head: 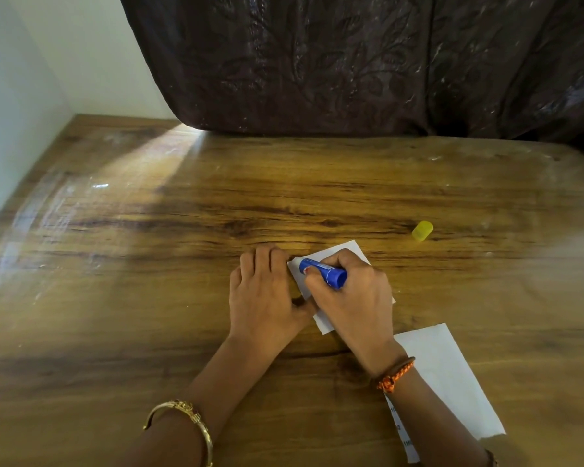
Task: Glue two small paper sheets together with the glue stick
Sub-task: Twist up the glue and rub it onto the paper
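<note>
A small white paper sheet (346,252) lies on the wooden table (149,264), mostly covered by my hands. My right hand (354,294) grips a blue glue stick (324,272), tilted with its tip down at the sheet's left edge. My left hand (263,291) rests flat on the table with its fingers at that same edge, touching the paper. A second white sheet (449,375) lies nearer to me on the right, partly under my right forearm. The yellow cap (422,230) lies apart on the table, beyond and right of the hands.
A dark patterned curtain (351,62) hangs along the table's far edge. A white wall (21,96) borders the table on the left. Bangles sit on both wrists.
</note>
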